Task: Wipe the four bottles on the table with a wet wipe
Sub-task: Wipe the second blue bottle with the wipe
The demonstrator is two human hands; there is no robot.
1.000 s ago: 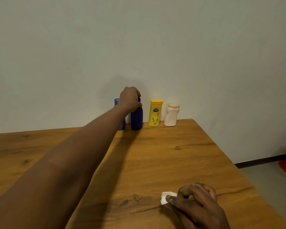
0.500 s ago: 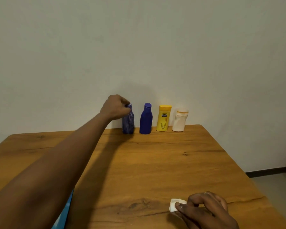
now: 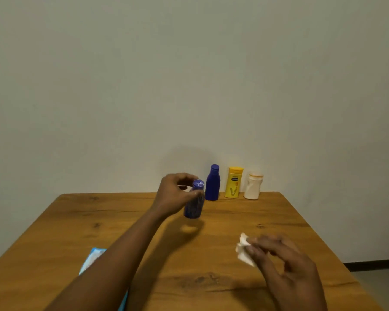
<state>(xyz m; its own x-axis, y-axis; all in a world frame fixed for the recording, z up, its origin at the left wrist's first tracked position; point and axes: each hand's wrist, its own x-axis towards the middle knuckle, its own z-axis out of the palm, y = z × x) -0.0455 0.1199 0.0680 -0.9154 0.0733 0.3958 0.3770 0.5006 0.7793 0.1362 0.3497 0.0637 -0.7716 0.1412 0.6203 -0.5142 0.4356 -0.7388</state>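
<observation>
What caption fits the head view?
Left hand lifts purple bottle off table; right hand holds wipe.

Left hand [image 3: 173, 194] and right hand [image 3: 285, 265] both bare: no gloves. Left forearm [image 3: 112, 261] bare along full visible length, lower left of frame to centre, no sleeve. No watch or bracelet. Right hand motion-blurred, lower right of frame.

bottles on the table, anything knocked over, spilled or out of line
Nothing spilled or tipped. Three bottles stand upright by the wall: blue, yellow, white. The fourth, a purple bottle, is out of the row only because the left hand holds it.
</observation>
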